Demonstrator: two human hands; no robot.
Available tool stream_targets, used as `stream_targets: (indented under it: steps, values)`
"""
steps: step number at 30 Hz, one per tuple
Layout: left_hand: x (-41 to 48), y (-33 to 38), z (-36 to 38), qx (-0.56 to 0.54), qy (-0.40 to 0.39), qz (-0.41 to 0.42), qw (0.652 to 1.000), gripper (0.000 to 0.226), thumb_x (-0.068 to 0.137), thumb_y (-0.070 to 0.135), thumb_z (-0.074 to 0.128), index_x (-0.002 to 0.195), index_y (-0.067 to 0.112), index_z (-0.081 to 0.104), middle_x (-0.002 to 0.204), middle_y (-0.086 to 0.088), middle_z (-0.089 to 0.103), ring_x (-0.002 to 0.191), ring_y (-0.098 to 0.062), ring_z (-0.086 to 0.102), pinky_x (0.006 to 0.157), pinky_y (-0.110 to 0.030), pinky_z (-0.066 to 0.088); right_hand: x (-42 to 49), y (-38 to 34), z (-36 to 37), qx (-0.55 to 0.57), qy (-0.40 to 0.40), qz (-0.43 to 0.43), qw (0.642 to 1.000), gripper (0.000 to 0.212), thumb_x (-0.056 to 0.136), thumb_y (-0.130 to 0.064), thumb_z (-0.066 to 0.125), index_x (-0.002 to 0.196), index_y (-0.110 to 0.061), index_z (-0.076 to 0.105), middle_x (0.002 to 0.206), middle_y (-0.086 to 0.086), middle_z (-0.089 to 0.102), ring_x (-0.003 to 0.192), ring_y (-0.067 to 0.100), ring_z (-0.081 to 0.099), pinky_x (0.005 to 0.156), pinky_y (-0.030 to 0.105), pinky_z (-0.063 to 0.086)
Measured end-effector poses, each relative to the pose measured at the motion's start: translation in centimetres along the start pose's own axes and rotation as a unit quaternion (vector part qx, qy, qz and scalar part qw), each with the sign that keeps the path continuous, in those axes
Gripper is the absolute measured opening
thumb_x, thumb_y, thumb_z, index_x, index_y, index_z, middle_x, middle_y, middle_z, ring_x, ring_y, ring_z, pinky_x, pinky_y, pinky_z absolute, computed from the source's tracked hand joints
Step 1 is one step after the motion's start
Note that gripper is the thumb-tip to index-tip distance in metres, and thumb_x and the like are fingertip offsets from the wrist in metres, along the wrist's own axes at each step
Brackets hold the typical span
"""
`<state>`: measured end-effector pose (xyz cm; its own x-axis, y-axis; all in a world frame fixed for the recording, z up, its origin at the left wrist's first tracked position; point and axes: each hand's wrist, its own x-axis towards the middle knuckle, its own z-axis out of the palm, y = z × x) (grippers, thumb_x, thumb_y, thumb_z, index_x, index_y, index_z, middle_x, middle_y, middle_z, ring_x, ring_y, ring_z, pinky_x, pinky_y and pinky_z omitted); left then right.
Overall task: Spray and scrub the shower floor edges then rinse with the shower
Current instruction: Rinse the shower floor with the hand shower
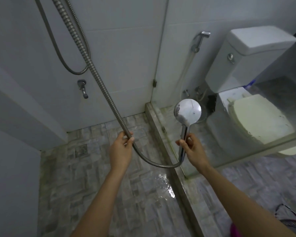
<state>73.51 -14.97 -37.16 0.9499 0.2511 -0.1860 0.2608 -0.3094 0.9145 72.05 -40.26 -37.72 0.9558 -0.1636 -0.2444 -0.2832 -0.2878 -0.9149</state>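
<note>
The right hand (pixel 192 147) holds the round chrome shower head (pixel 188 111) by its handle, grip closed round it, above the raised kerb (pixel 162 134). The left hand (pixel 120 147) has its grip curled round the ribbed steel hose (pixel 96 74), which loops slack between the two. No spray shows. The head sits right over the boundary, so water turned on now may shoot past the kerb towards the white toilet (pixel 255 117) and miss the greenish edges. The grey stone-tile shower floor (pixel 96 177) gleams wet, so footing looks slippery. A tug on the hose could twist the head off aim.
</note>
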Motion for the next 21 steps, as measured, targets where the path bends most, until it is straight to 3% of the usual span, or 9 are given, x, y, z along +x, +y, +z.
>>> stream_targets:
  steps: [2,4,6,10,13,21]
  values:
    - [0.6,-0.1,-0.3,0.015,0.000,0.007,1.000,0.012,0.099,0.017,0.062,0.109,0.021,0.066,0.092,0.005,0.071,0.092,-0.014,0.072,0.083,-0.030,0.058,0.9,-0.5,0.7,-0.002,-0.002,-0.008,1.000,0.012,0.095,-0.020,0.055,0.104,-0.014,0.051,0.102,0.013,0.069,0.099,0.020,0.067,0.087,0.035,0.054]
    - [1.2,-0.2,-0.5,0.025,-0.001,0.007,1.000,0.015,0.099,0.014,0.061,0.113,0.016,0.066,0.096,0.003,0.070,0.090,-0.011,0.068,0.071,-0.005,0.047,1.7,-1.2,1.3,-0.002,-0.008,-0.012,1.000,0.012,0.095,-0.020,0.055,0.106,-0.017,0.050,0.103,0.013,0.069,0.098,0.022,0.066,0.080,0.025,0.053]
    - [1.9,-0.5,-0.8,0.035,0.006,0.008,0.999,0.016,0.099,0.014,0.061,0.114,0.014,0.067,0.096,0.004,0.068,0.088,-0.008,0.064,0.061,0.002,0.039,2.8,-1.8,2.0,-0.006,-0.008,-0.013,1.000,0.013,0.095,-0.022,0.055,0.107,-0.019,0.050,0.103,0.011,0.069,0.097,0.020,0.066,0.078,0.021,0.053]
    - [3.4,-1.2,-1.4,0.041,0.010,0.003,0.999,0.013,0.098,0.013,0.062,0.110,0.016,0.067,0.099,0.000,0.070,0.091,-0.010,0.066,0.064,0.000,0.038,5.0,-2.7,2.9,-0.012,0.007,-0.019,1.000,0.015,0.094,-0.024,0.058,0.106,-0.018,0.051,0.102,0.012,0.068,0.101,0.026,0.065,0.091,0.043,0.053]
    - [4.4,-1.9,-1.7,0.021,0.008,-0.001,1.000,0.013,0.096,0.011,0.064,0.100,0.023,0.065,0.098,-0.004,0.074,0.095,-0.019,0.072,0.075,-0.016,0.048,6.5,-4.2,3.5,-0.024,0.020,-0.032,0.999,0.020,0.094,-0.024,0.058,0.109,-0.013,0.050,0.101,0.022,0.064,0.100,0.035,0.061,0.091,0.051,0.050]
    - [4.1,-2.8,-2.2,-0.014,0.012,-0.003,1.000,0.014,0.096,0.015,0.065,0.104,0.027,0.067,0.101,-0.006,0.075,0.099,-0.019,0.072,0.087,-0.030,0.055,9.0,-8.3,4.7,-0.025,0.013,-0.078,0.997,0.019,0.095,-0.023,0.057,0.108,-0.012,0.049,0.093,0.009,0.063,0.087,0.021,0.060,0.084,0.041,0.051]
